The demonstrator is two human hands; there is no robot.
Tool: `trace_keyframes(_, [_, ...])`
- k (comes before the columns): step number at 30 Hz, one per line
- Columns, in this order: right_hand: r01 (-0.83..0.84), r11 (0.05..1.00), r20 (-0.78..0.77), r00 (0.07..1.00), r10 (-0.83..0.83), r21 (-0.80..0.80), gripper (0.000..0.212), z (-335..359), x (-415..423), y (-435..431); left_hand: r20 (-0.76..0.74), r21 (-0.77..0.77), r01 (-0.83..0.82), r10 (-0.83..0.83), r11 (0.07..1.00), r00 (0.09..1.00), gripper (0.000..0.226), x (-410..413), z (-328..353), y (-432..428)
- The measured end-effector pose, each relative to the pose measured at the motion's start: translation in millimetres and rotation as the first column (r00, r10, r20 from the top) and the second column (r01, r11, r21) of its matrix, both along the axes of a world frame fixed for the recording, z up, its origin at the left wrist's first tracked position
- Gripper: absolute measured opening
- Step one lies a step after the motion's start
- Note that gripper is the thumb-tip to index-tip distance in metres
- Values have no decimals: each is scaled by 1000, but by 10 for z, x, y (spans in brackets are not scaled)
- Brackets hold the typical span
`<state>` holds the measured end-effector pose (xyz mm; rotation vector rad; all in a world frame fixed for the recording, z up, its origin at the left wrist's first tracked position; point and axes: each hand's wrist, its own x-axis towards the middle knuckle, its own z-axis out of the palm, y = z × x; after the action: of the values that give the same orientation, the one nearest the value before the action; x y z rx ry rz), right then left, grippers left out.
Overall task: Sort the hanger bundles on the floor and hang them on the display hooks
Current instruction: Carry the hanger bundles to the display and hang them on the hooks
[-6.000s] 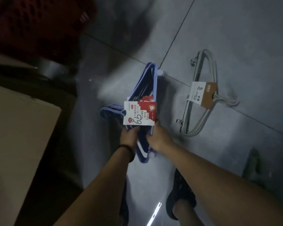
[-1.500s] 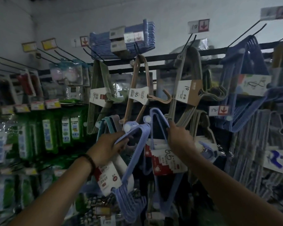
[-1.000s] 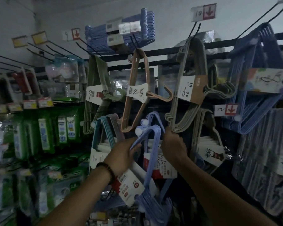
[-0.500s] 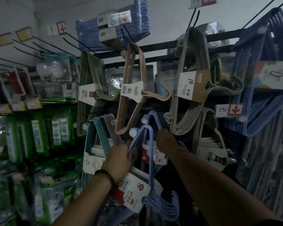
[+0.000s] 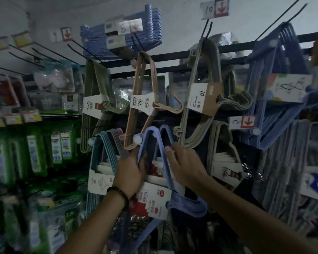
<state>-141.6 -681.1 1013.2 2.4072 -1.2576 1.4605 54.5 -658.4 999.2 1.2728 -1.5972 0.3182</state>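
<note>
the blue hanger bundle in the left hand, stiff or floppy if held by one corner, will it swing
Probably stiff: the blue hanger bundle shows an unbent triangle shape where the left hand grips one side. Likely to swing, since its card label and hooks hang low below that grip. Seems light, though the right hand pinches blue hangers too.

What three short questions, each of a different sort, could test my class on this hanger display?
1. True or false: the left hand grips a blue hanger bundle.
2. Which number is handwritten on the label of the grey hanger bundle? A 10, B 25, C 40.
3. Fill in: the dark wristband sits on the ___ wrist.
Key: 1 true; 2 A; 3 left.
</note>
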Motion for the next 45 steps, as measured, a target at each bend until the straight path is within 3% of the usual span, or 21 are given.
trace_keyframes(5, [51,999,-151,987,-49,13,52,-74,151,273,-123,25,-3,7,1000,992,18,-162,56,44])
trace_keyframes(9, [196,980,-184,965,-185,45,23,-20,185,184,-124,147,86,-68,985,990,28,-154,67,39])
trace_keyframes(12, [250,964,-184,955,-231,90,25,-17,167,146,-85,220,147,-131,964,988,45,-168,13,88])
trace_keyframes(15, [295,948,-184,945,-271,116,27,2,175,77,-106,227,263,-245,938,964,82,-240,-227,168])
trace_keyframes(17, [316,940,-159,942,-296,126,29,28,186,13,19,239,204,-215,949,976,98,-290,-381,253])
trace_keyframes(20, [345,928,-161,933,-322,144,36,28,223,-103,240,237,111,-169,965,956,104,-304,-466,299])
trace_keyframes(23, [373,913,-156,924,-349,166,42,-16,241,-258,342,303,60,-167,951,925,111,-235,-465,150])
trace_keyframes(25, [384,913,-157,918,-363,139,47,-71,251,-394,391,360,35,-185,932,902,111,-199,-462,5])
trace_keyframes(29, [344,924,-166,933,-318,166,36,-93,325,-681,437,458,-51,-174,888,883,105,-213,-465,-261])
trace_keyframes(33, [326,924,-186,938,-292,197,47,-68,351,-959,417,528,-119,-135,841,899,100,-239,-462,-495])
trace_keyframes(37, [330,895,-235,935,-266,300,34,-73,355,-1165,422,526,-160,-93,836,902,96,-304,-487,-665])
trace_keyframes(41, [340,896,-325,914,-243,286,41,-138,264,-1274,414,469,-155,-62,869,908,96,-352,-601,-717])
trace_keyframes(45, [259,927,-179,960,-216,270,50,-324,121,-1115,432,434,-173,-36,884,901,94,-296,-692,-735])
